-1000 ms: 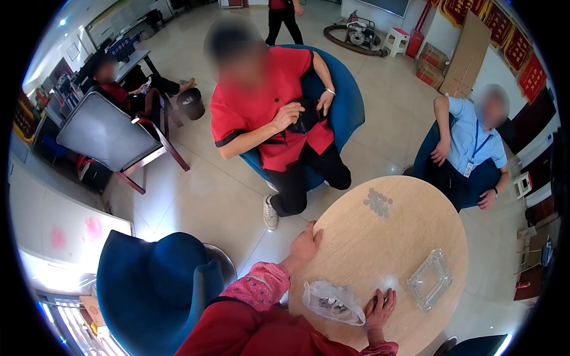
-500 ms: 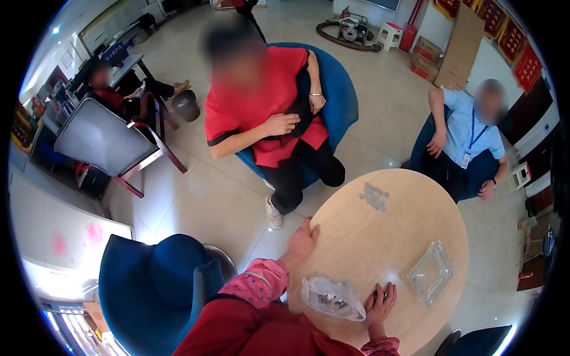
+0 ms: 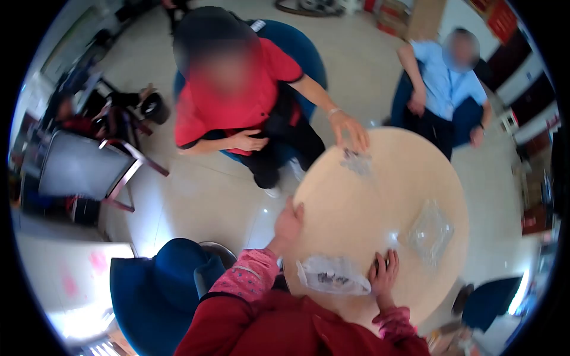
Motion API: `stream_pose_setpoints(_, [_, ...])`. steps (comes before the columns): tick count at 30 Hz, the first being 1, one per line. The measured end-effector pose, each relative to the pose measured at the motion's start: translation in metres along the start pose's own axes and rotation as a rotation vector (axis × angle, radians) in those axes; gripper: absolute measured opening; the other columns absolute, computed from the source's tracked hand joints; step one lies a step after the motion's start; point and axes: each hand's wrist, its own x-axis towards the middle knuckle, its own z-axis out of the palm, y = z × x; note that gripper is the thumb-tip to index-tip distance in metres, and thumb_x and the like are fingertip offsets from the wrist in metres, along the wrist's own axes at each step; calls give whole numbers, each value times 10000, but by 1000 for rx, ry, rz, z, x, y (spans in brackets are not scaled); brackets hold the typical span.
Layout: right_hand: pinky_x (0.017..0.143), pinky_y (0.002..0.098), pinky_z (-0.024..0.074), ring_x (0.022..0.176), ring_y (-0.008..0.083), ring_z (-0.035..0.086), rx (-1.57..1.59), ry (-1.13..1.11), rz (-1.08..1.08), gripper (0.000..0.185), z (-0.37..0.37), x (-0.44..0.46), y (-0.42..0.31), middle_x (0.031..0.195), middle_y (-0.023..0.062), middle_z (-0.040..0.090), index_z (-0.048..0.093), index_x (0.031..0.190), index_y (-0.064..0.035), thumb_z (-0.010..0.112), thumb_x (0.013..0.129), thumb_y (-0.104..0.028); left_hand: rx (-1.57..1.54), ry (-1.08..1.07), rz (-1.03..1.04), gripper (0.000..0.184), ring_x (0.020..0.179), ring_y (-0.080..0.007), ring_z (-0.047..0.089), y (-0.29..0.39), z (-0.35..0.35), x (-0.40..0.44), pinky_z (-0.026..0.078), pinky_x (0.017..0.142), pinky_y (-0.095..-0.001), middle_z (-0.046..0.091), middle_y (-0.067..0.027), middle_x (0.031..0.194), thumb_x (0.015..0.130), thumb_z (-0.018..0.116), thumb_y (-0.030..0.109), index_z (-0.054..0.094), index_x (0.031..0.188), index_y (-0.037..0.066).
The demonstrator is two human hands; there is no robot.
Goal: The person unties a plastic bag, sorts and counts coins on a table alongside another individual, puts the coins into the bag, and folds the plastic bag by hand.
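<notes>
My left hand [image 3: 289, 224] grips the near-left edge of the round wooden table [image 3: 386, 202], its thumb on top and the other fingers partly hidden at the rim. My right hand [image 3: 385, 273] lies palm down on the tabletop, fingers apart and slightly bent, right beside a white plastic bag [image 3: 309, 279]. Small, dark and silvery pieces [image 3: 332, 277] that look like coins show in the bag's mouth. A clear glass tray [image 3: 430, 234] stands to the right. At the far edge, another person's hand [image 3: 350, 129] reaches over a cluster of flat grey coin-like pieces [image 3: 356, 162].
A person in a red shirt [image 3: 237, 89] sits across the table, and one in light blue [image 3: 448, 77] sits at the far right. Blue chairs [image 3: 160, 285] stand around. Farther left are a grey-backed chair [image 3: 83, 166], another seated person and a dark bin [image 3: 154, 108].
The person in red has leaned forward and stretched a hand to the coin-like pieces. My view has shifted, while both my hands keep their places on the table.
</notes>
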Motion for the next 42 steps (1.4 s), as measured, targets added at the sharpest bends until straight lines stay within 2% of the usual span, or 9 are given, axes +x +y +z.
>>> stream_pose_setpoints(1, [1001, 531, 349, 1207, 432, 400, 1, -18, 17, 352, -4, 0, -1, 1280, 204, 445, 594, 1134, -134, 581, 785, -180, 0, 17, 12, 476, 818, -445, 602, -4, 4, 0, 468, 714, -522, 632, -256, 893, 931, 432, 370, 371, 1314, 95])
stream_pose_setpoints(6, [1012, 519, 344, 1214, 417, 402, 13, -30, 62, 387, -15, 7, -12, 1288, 194, 443, 589, 1146, -150, 613, 761, -178, -56, 10, 104, 475, 838, -454, 603, -4, -3, 1, 468, 718, -522, 633, -257, 940, 942, 409, 369, 347, 1324, 95])
stream_pose_setpoints(16, [1029, 516, 322, 1234, 403, 391, 45, -27, 52, 403, -14, 9, -11, 1305, 172, 438, 585, 1167, -167, 621, 767, -190, -64, 38, 140, 455, 807, -453, 607, -5, -2, 3, 473, 690, -519, 642, -248, 912, 946, 406, 359, 364, 1312, 92])
stream_pose_setpoints(21, [1043, 503, 312, 1257, 415, 366, 53, -37, 56, 413, -15, 8, -14, 1325, 178, 420, 579, 1179, -154, 603, 767, -174, -23, 43, 106, 450, 818, -455, 606, -6, -4, 5, 477, 704, -515, 641, -250, 916, 942, 411, 360, 380, 1303, 92])
stream_pose_setpoints(25, [1041, 522, 305, 1257, 399, 370, 33, -41, 51, 424, -12, 8, -12, 1331, 169, 414, 576, 1186, -182, 622, 764, -200, -45, 41, 43, 435, 832, -449, 609, 3, -6, 3, 481, 716, -508, 644, -246, 916, 938, 418, 362, 416, 1269, 81])
stream_pose_setpoints(30, [1039, 525, 305, 1253, 390, 375, 48, -28, 68, 418, -12, 8, -14, 1326, 163, 420, 586, 1176, -202, 639, 762, -220, 6, 59, 53, 434, 838, -444, 612, 3, -8, 5, 480, 717, -504, 647, -240, 908, 935, 420, 364, 426, 1260, 76])
stream_pose_setpoints(36, [1048, 517, 302, 1260, 398, 367, 78, -47, 76, 450, -14, 9, -14, 1332, 166, 413, 565, 1196, -181, 641, 753, -177, 40, 74, 75, 448, 815, -437, 616, 1, -6, 6, 477, 704, -502, 648, -233, 874, 934, 422, 364, 422, 1269, 67])
stream_pose_setpoints(39, [1039, 517, 309, 1252, 378, 380, 82, -22, 87, 410, -15, 10, -16, 1323, 154, 428, 594, 1171, -205, 642, 764, -212, 60, 86, 67, 451, 808, -434, 617, 4, -7, 5, 475, 700, -503, 647, -232, 859, 934, 422, 360, 425, 1271, 61])
stream_pose_setpoints(42, [1045, 521, 304, 1256, 403, 369, 95, -36, 77, 442, -18, 11, -16, 1336, 169, 410, 565, 1198, -177, 637, 762, -179, 47, 103, 61, 452, 809, -431, 619, 5, -6, 5, 474, 702, -501, 647, -231, 852, 933, 422, 360, 432, 1271, 60])
